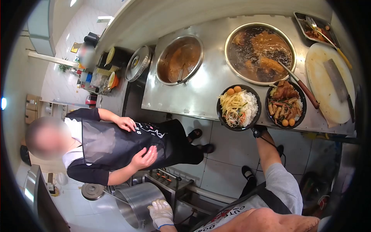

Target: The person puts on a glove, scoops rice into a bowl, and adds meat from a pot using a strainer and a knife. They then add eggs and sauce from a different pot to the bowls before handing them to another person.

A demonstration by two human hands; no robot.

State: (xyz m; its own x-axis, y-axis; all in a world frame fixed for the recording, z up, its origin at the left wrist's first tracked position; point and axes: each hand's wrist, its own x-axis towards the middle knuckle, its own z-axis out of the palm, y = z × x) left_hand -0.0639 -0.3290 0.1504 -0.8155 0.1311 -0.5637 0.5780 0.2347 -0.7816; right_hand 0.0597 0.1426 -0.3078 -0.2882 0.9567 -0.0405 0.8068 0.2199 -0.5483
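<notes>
My left hand [160,213], in a clear glove with a blue cuff edge, is at the side of a big steel pot [141,203] at bottom centre. Its fingers look apart, with nothing seen in them. Darkly covered, my right hand [259,131] grips the lower edge of a black bowl [239,107] at the table's front edge; the bowl partly hides its fingers. Noodles, white rice, shredded vegetables and two eggs fill this bowl. Beside it stands a second black bowl [286,104] with meat, rice, vegetables and two eggs.
On the steel table [212,58] are a sauce pot [179,60], a wide stew pan [261,54] with a wooden-handled ladle, and an oval board [330,83] with a cleaver [337,79]. A tray [317,29] sits behind. A co-worker [127,143] in a black apron stands left.
</notes>
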